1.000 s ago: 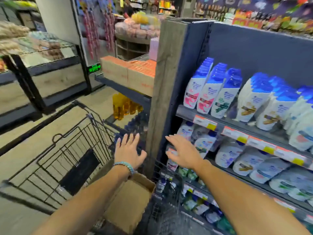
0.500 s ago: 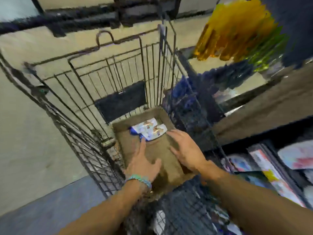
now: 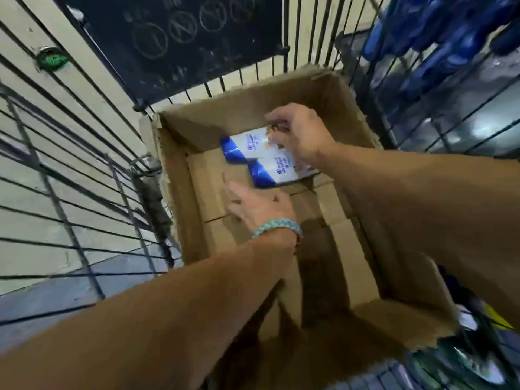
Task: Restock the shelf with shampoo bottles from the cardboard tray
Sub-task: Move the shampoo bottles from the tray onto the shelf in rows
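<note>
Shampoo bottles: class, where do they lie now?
In the head view, two shampoo bottles lie side by side at the cardboard tray's far end, under the right hand.

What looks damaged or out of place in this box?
The cardboard tray's rims are torn and ragged, most at its near right corner. The two shampoo bottles lie flat on its floor, not upright. No spill shows.

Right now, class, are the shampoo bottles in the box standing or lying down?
Lying down: both bottles rest flat on the box floor, labels facing up.
</note>
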`<state>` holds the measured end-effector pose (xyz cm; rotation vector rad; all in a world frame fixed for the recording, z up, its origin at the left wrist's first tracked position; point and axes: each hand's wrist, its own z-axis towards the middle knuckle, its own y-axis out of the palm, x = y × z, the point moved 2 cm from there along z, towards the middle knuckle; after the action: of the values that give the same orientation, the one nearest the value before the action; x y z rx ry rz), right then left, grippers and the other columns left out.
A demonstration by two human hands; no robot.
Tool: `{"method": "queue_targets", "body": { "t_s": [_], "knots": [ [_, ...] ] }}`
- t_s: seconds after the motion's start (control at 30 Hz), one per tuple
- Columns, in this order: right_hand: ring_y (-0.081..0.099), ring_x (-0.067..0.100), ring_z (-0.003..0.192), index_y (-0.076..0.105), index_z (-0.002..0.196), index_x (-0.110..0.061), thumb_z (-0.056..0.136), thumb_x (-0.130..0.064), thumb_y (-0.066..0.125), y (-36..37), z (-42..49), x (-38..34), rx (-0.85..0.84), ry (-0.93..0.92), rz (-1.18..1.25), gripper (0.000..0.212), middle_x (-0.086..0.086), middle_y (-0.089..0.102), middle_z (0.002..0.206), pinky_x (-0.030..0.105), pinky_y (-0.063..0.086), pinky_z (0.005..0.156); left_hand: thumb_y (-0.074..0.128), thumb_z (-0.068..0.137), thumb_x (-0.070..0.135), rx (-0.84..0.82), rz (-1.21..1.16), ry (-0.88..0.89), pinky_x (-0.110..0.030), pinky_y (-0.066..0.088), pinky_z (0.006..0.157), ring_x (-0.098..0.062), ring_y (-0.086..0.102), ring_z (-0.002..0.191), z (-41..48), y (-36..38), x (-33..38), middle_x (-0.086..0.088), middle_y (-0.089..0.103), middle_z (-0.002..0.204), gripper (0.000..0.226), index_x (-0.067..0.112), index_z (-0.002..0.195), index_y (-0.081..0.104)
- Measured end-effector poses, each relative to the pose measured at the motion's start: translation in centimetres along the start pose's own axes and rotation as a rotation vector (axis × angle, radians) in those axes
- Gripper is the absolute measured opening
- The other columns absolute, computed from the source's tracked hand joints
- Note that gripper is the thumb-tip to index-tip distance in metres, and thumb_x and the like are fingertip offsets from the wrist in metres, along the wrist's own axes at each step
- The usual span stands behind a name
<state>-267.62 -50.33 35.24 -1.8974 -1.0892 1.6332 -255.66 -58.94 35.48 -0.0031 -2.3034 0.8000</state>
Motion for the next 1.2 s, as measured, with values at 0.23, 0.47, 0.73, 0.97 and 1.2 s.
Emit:
{"method": "queue_targets", "body": {
  "t_s": [0.23,0.47,0.73,0.97,1.2],
  "knots": [
    [0.045,0.023,0.117,0.058,0.131,-0.024,0.084,-0.032,0.072,-0.7,0.6,0.2,-0.114,-0.133,-0.348,0.050,0.001,0.053,0.129,0.037,0.035,0.103,0.074,0.080,0.031,-0.047,-0.218,-0.126,-0.045,0.034,0.109,-0.033,0.034,0.136,1.4,2.8,0.6,-0.011,0.027,0.150,0.102,0.026,0.152,0.002],
    [0.040,0.026,0.123,0.053,0.131,-0.031,0.076,-0.048,0.074,0.2,0.7,-0.4,-0.208,0.039,-0.471,0.062,0.003,0.048,0.131,0.041,0.031,0.100,0.062,0.087,0.038,0.044,-0.082,-0.164,-0.039,0.027,0.108,-0.034,0.032,0.133,2.0,3.8,2.0,-0.020,0.032,0.145,0.088,0.014,0.150,0.005],
    [0.052,0.030,0.114,0.051,0.122,-0.015,0.068,-0.057,0.078,1.5,-2.6,0.8,-0.273,0.304,-0.280,0.073,0.010,0.055,0.123,0.036,0.044,0.090,0.066,0.082,0.035,0.134,0.140,-0.052,-0.043,0.024,0.112,-0.033,0.032,0.133,1.8,2.2,0.2,-0.017,0.036,0.140,0.092,0.021,0.151,0.007],
    [0.042,0.033,0.124,0.040,0.130,-0.005,0.083,-0.044,0.071,0.5,-4.4,2.2,-0.087,0.445,-0.235,0.069,0.016,0.045,0.133,0.040,0.035,0.101,0.071,0.077,0.014,-0.025,0.265,0.326,-0.037,0.029,0.113,-0.025,0.032,0.139,3.2,1.5,2.0,-0.002,0.022,0.158,0.107,0.025,0.152,-0.005],
    [0.037,0.033,0.123,0.032,0.133,-0.007,0.082,-0.051,0.066,1.5,-4.7,2.3,-0.081,0.380,-0.321,0.076,0.016,0.038,0.133,0.043,0.031,0.103,0.072,0.080,0.030,-0.073,0.689,0.469,-0.041,0.028,0.112,-0.028,0.026,0.138,4.3,-0.3,0.4,-0.009,0.019,0.154,0.087,0.027,0.149,0.019]
  ]
}}
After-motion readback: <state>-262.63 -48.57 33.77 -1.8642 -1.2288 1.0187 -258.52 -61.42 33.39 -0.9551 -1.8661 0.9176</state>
